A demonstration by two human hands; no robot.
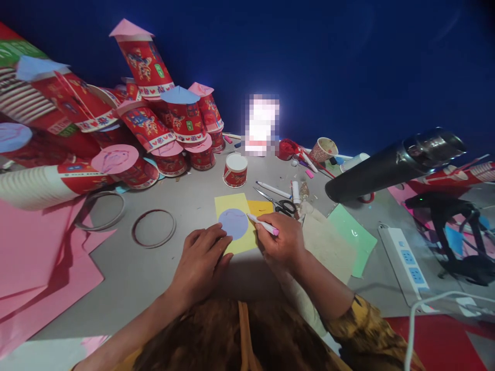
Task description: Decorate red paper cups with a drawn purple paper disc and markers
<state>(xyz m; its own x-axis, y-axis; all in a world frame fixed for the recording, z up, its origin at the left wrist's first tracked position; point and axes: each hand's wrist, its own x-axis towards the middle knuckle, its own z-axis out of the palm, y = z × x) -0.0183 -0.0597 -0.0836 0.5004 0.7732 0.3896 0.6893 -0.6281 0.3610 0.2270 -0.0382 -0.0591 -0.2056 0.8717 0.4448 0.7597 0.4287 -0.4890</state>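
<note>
A round lilac paper disc (pixel 233 229) with a faint wavy line lies on a yellow paper sheet (pixel 243 243). My left hand (pixel 204 257) rests with fingers stretched out, its fingertips on the disc's left edge. My right hand (pixel 282 237) grips a white marker (pixel 266 225) with a pink end, its tip at the right edge of the disc or just beside it. An orange-yellow paper (pixel 264 207) lies partly under the yellow sheet. Scissors (pixel 284 207) with black handles sit just beyond my right hand. A short red cup (pixel 235 170) stands behind the sheet.
Stacked red paper cups (pixel 147 123) with paper cone tops rise at the left, above pink sheets (pixel 27 252). Two rings (pixel 153 228) lie nearer. On the right are a black flask (pixel 386 167), green paper (pixel 353 239) and a power strip (pixel 402 263). A blurred bright screen (pixel 263 123) stands behind.
</note>
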